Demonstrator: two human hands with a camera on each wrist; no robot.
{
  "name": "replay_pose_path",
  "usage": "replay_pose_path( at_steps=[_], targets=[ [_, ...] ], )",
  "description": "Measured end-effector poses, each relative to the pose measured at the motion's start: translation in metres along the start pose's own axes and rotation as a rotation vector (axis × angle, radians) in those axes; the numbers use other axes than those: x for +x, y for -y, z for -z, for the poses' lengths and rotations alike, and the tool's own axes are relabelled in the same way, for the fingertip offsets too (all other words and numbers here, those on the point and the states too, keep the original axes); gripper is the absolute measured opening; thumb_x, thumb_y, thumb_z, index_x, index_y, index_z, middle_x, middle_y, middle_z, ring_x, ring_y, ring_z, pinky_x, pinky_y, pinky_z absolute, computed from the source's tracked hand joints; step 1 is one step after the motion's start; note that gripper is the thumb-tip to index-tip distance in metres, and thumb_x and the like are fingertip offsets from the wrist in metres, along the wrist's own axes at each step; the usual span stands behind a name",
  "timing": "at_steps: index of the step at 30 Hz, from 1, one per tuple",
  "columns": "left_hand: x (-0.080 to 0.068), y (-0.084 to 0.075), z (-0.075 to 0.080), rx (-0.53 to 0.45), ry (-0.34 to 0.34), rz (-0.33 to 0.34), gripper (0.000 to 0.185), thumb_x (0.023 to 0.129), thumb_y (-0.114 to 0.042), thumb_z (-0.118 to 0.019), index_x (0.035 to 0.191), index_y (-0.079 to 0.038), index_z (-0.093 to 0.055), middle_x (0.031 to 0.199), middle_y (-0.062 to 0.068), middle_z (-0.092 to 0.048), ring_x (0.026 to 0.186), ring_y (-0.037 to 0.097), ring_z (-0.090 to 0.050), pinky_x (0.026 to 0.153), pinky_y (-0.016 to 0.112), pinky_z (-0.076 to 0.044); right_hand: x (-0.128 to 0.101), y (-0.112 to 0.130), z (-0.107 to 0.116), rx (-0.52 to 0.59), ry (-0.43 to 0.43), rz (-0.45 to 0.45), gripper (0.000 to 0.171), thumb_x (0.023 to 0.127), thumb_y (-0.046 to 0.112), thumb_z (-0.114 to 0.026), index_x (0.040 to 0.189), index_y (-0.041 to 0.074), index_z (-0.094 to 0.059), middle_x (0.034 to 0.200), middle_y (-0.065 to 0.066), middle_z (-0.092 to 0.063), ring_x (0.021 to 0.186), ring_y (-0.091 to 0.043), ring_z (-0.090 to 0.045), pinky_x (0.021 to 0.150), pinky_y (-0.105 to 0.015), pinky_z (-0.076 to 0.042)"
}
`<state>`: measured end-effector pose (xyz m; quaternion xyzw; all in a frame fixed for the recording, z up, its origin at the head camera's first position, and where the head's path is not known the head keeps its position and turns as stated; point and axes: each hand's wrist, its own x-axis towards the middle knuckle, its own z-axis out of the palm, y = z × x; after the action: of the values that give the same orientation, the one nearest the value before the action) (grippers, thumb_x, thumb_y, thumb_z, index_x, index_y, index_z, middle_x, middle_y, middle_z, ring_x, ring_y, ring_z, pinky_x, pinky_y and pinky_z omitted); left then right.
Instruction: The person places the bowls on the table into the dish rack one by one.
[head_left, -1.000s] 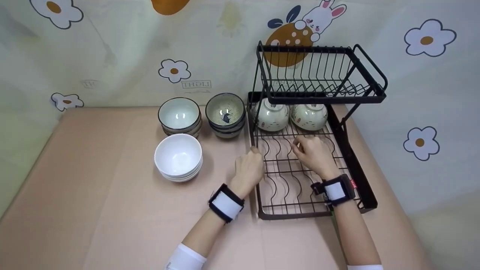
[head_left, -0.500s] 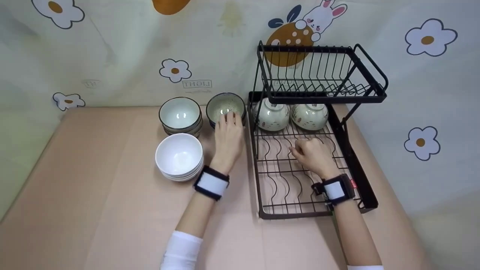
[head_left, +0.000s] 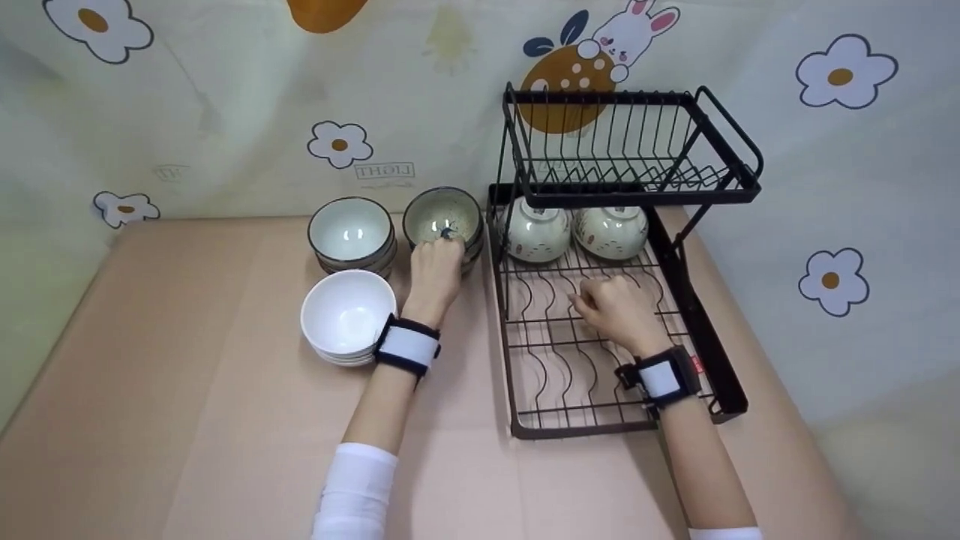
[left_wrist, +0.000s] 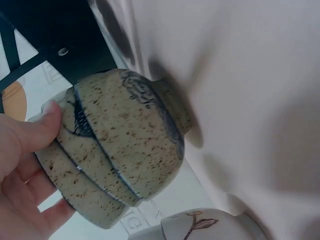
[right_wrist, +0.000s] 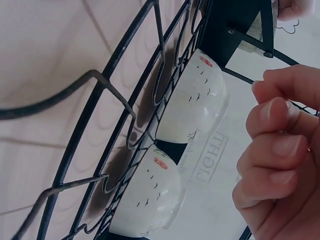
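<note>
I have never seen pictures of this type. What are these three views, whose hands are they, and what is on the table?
A person works with two bare hands; there is no machine. The wide picture comes from a camera on the person's head. The two close pictures come from cameras strapped to each wrist.

On the table stand three stacks of bowls: a white stack, a dark-rimmed stack and a speckled stack. Beside them is a black wire dish rack with two pale bowls upside down on its lower level.

The left hand grips the rim of the top speckled bowl, thumb on its outside. The right hand rests on the rack's lower wires, fingers curled, holding nothing that I can see.
</note>
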<state>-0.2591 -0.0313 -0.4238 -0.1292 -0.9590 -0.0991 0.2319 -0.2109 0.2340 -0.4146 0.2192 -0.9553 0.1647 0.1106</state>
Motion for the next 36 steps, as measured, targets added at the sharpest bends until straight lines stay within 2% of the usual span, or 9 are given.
replay_pose_path(
  at_steps=[6, 12, 16, 20, 23, 25, 31, 36],
  targets=[
    [0.005, 0.003, 0.011, -0.052, 0.018, 0.033, 0.012, 0.078, -0.015, -0.073, 0.076, -0.003, -0.069, 0.073, 0.019, -0.068, 0.064, 0.04, -0.064, 0.056, 0.048, -0.052, 0.002, 0.003, 0.0, -0.012, 0.017, -0.005, 0.034, 0.089, 0.019, -0.065, 0.061, 0.013, -0.047, 0.053, 0.004, -0.046, 0.046, -0.012, -0.041, 0.043, -0.026, -0.034],
    [0.008, 0.0, 0.016, 0.028, -0.017, 0.04, 0.007, 0.074, -0.001, -0.071, 0.069, -0.004, -0.067, 0.067, 0.016, -0.066, 0.061, 0.036, -0.063, 0.054, 0.044, -0.051, 0.003, 0.003, -0.001, 0.008, 0.012, 0.009, 0.031, 0.089, 0.016, -0.066, 0.062, 0.012, -0.05, 0.054, 0.003, -0.048, 0.045, -0.011, -0.042, 0.042, -0.025, -0.035],
    [0.006, -0.001, 0.016, 0.084, -0.051, 0.04, 0.009, 0.075, 0.006, -0.065, 0.072, -0.003, -0.066, 0.067, 0.014, -0.065, 0.061, 0.034, -0.064, 0.059, 0.041, -0.051, 0.004, 0.002, -0.003, 0.044, -0.004, 0.042, 0.03, 0.088, 0.012, -0.067, 0.063, 0.01, -0.051, 0.053, 0.003, -0.048, 0.045, -0.01, -0.041, 0.042, -0.024, -0.035],
    [0.001, -0.003, 0.021, 0.097, -0.063, 0.014, 0.009, 0.076, 0.006, -0.064, 0.079, -0.002, -0.066, 0.068, 0.014, -0.066, 0.063, 0.034, -0.065, 0.069, 0.042, -0.052, 0.003, 0.001, -0.004, 0.061, -0.008, 0.051, 0.03, 0.088, 0.012, -0.067, 0.062, 0.01, -0.05, 0.053, 0.004, -0.047, 0.045, -0.009, -0.04, 0.043, -0.023, -0.035],
    [-0.006, -0.002, 0.029, 0.104, -0.09, -0.038, 0.009, 0.076, 0.005, -0.063, 0.082, -0.001, -0.065, 0.072, 0.014, -0.067, 0.066, 0.032, -0.065, 0.073, 0.041, -0.05, 0.002, 0.001, -0.003, 0.055, 0.004, 0.041, 0.03, 0.089, 0.013, -0.065, 0.063, 0.011, -0.05, 0.053, 0.004, -0.047, 0.046, -0.009, -0.04, 0.043, -0.024, -0.035],
    [-0.012, -0.002, 0.034, 0.109, -0.131, -0.089, 0.008, 0.077, 0.006, -0.062, 0.081, -0.001, -0.064, 0.073, 0.013, -0.068, 0.068, 0.031, -0.065, 0.073, 0.039, -0.049, 0.002, 0.001, -0.003, 0.051, 0.009, 0.038, 0.029, 0.089, 0.014, -0.065, 0.064, 0.011, -0.052, 0.054, 0.004, -0.048, 0.046, -0.009, -0.041, 0.043, -0.025, -0.036],
    [-0.04, 0.002, 0.046, 0.123, -0.276, -0.274, 0.012, 0.075, 0.008, -0.062, 0.083, -0.001, -0.064, 0.072, 0.01, -0.066, 0.068, 0.025, -0.063, 0.075, 0.035, -0.048, 0.003, 0.0, -0.002, 0.069, 0.005, 0.032, 0.018, 0.089, 0.014, -0.065, 0.074, 0.006, -0.062, 0.058, 0.0, -0.058, 0.046, -0.01, -0.048, 0.042, -0.025, -0.041],
    [-0.058, 0.001, 0.053, 0.101, -0.34, -0.429, 0.018, 0.069, 0.011, -0.065, 0.08, -0.003, -0.063, 0.072, 0.009, -0.067, 0.07, 0.024, -0.063, 0.078, 0.034, -0.05, 0.004, -0.001, 0.0, 0.137, 0.015, -0.01, 0.013, 0.09, 0.015, -0.065, 0.083, 0.004, -0.067, 0.058, 0.0, -0.058, 0.045, -0.009, -0.047, 0.041, -0.023, -0.038]
  ],
)
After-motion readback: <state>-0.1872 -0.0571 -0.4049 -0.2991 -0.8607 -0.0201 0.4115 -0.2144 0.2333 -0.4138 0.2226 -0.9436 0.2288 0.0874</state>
